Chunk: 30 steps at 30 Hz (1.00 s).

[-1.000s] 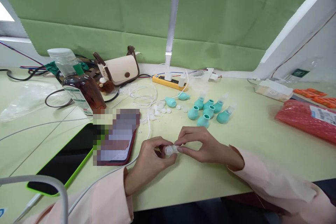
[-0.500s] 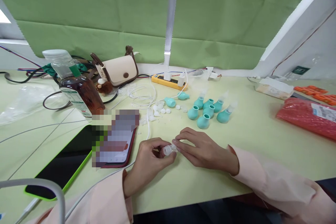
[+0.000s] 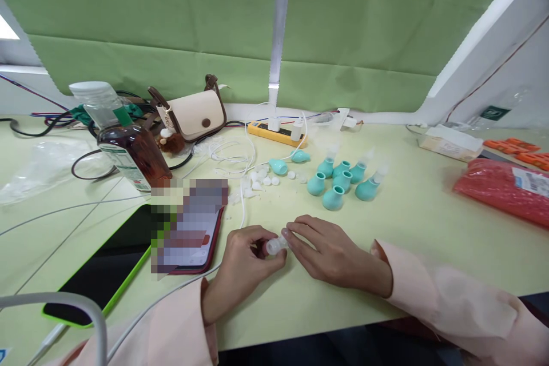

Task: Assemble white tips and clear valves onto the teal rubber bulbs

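Left hand (image 3: 245, 260): fingers curled, thumb and forefinger pinched on a small clear tube (image 3: 274, 246), held just above the table (image 3: 429, 229) near its front edge. Right hand (image 3: 332, 253): fingers stretched leftward, tips against the tube's right end. The thumb is hidden, so I cannot tell whether this hand grips or only touches. Both wrists rest on the table, and the hands meet at the tube.

Behind the hands: a cluster of teal bulbs (image 3: 341, 183), some upright, and two more lying on their sides further back. Left of the bulbs lie scattered small white parts (image 3: 261, 177).

Just left of the left hand: phone (image 3: 193, 234), overlapping a green-edged tablet (image 3: 103, 263). A white cable (image 3: 243, 206) runs between the phone and the white parts.

Further back: bottle (image 3: 128, 148), cream bag (image 3: 193, 111), yellow power strip (image 3: 277, 132). Far right: red packet (image 3: 506, 189).
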{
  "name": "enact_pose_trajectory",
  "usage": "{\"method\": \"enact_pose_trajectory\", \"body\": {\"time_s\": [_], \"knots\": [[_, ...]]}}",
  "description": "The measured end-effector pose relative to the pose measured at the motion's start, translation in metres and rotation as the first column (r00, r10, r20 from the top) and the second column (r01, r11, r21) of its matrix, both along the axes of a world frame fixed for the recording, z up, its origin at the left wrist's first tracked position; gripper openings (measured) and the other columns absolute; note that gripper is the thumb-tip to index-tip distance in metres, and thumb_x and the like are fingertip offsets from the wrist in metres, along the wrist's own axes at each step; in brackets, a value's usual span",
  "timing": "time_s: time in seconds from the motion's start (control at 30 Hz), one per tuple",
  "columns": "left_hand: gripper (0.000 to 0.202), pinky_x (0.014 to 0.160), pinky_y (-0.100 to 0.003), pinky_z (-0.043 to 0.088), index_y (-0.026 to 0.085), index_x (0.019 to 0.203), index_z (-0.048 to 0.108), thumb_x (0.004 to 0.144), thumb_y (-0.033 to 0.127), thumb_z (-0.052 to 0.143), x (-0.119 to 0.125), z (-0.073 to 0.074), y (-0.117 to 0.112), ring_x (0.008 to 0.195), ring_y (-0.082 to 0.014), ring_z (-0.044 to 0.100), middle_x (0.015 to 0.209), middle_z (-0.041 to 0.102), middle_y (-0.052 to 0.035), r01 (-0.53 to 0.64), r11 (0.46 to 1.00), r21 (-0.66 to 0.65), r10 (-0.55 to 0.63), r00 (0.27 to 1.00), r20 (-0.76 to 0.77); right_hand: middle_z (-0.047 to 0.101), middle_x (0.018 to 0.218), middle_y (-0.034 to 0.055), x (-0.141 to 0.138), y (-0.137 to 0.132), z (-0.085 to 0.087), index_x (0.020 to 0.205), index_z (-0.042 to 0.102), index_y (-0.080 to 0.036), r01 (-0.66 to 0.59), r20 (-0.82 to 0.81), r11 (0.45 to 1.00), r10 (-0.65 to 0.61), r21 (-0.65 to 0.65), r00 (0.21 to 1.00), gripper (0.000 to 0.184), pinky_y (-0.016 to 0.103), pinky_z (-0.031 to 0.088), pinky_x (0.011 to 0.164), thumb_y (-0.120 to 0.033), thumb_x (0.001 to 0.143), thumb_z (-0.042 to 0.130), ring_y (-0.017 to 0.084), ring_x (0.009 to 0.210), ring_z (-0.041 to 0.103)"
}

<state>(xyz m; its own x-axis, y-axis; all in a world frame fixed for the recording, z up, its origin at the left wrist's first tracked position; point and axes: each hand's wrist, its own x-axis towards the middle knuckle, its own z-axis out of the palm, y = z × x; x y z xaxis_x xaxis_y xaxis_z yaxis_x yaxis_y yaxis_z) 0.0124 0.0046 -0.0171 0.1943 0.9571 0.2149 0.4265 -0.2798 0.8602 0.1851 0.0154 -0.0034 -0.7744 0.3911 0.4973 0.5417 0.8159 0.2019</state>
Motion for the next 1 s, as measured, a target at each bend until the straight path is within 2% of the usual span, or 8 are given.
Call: {"method": "enact_pose_trajectory", "body": {"time_s": [0.2,0.43,0.6,0.7,0.77,0.9,0.97,1.0], "knots": [[0.007,0.044,-0.018,0.035,0.013,0.06,0.062,0.06,0.017,0.056,0.0,0.001,0.0,0.048,-0.009,0.043,0.051,0.053,0.0015,0.002,1.0,0.01,-0.002,0.999,-0.033,0.06,0.081,0.0083,0.001,0.003,-0.001,0.095,0.054,-0.01,-0.052,-0.074,0.995,0.046,-0.088,0.996,0.018,0.028,0.046,0.059,-0.015,0.08,0.045,0.017,0.076,0.052],[0.007,0.044,-0.018,0.035,0.013,0.06,0.063,0.059,0.014,0.056,0.0,0.001,0.0,0.047,-0.0087,0.043,0.051,0.054,0.0016,0.006,1.0,-0.015,-0.007,0.999,-0.036,0.06,0.073,0.0088,-0.004,0.001,0.001,0.082,0.057,-0.008,-0.084,-0.04,0.994,0.082,-0.065,0.996,0.014,0.03,0.046,0.057,-0.011,0.08,0.043,0.018,0.071,0.052],[0.008,0.044,-0.019,0.037,0.013,0.065,0.062,0.064,0.02,0.059,-0.002,-0.002,0.001,0.049,-0.0097,0.046,0.054,0.055,0.0006,0.008,1.0,0.003,-0.008,1.0,0.023,0.057,0.084,0.009,-0.005,0.002,-0.007,0.102,0.052,-0.011,-0.175,-0.354,0.936,0.059,-0.305,0.933,0.026,0.028,0.047,0.062,-0.01,0.076,0.048,0.015,0.079,0.051],[0.006,0.044,-0.019,0.037,0.013,0.067,0.061,0.066,0.018,0.059,-0.003,-0.001,-0.002,0.049,-0.0096,0.046,0.054,0.054,0.0006,0.021,0.993,0.117,-0.02,1.0,-0.007,0.056,0.09,0.0087,-0.006,0.0,-0.006,0.106,0.053,-0.014,-0.276,-0.487,0.876,0.055,-0.395,0.872,0.033,0.03,0.047,0.067,-0.008,0.073,0.051,0.015,0.084,0.052],[0.005,0.044,-0.02,0.037,0.013,0.069,0.061,0.067,0.017,0.059,-0.004,0.003,-0.005,0.048,-0.0094,0.045,0.054,0.052,0.0009,0.037,0.97,0.241,-0.03,0.999,-0.036,0.056,0.093,0.0079,-0.008,0.0,-0.004,0.102,0.057,-0.017,-0.356,-0.59,0.775,-0.027,-0.522,0.807,0.03,0.031,0.047,0.071,-0.011,0.072,0.054,0.015,0.086,0.054],[0.009,0.047,-0.02,0.038,0.013,0.08,0.06,0.071,0.013,0.057,-0.005,0.009,-0.009,0.05,-0.0091,0.044,0.057,0.049,0.0011,0.089,0.879,0.469,-0.08,0.996,-0.04,0.06,0.09,0.0051,-0.011,0.003,-0.002,0.089,0.064,-0.018,-0.6,-0.696,0.353,-0.369,-0.718,0.616,0.02,0.03,0.049,0.073,-0.02,0.07,0.061,0.015,0.084,0.058],[0.013,0.047,-0.02,0.038,0.013,0.084,0.059,0.072,0.011,0.057,-0.005,0.011,-0.009,0.051,-0.0091,0.044,0.059,0.048,0.0005,0.1,0.853,0.512,-0.094,0.995,-0.038,0.064,0.086,0.0043,-0.012,0.004,-0.004,0.091,0.063,-0.018,-0.652,-0.645,0.191,-0.497,-0.734,0.58,0.026,0.03,0.049,0.073,-0.022,0.066,0.065,0.016,0.08,0.06],[0.013,0.047,-0.02,0.038,0.013,0.085,0.059,0.072,0.011,0.057,-0.005,0.011,-0.009,0.051,-0.0092,0.045,0.059,0.049,0.0001,0.105,0.849,0.518,-0.099,0.994,-0.04,0.065,0.082,0.0041,-0.012,0.005,-0.005,0.091,0.063,-0.017,-0.655,-0.615,0.139,-0.53,-0.743,0.584,0.028,0.03,0.049,0.073,-0.022,0.064,0.067,0.016,0.078,0.061]]}}
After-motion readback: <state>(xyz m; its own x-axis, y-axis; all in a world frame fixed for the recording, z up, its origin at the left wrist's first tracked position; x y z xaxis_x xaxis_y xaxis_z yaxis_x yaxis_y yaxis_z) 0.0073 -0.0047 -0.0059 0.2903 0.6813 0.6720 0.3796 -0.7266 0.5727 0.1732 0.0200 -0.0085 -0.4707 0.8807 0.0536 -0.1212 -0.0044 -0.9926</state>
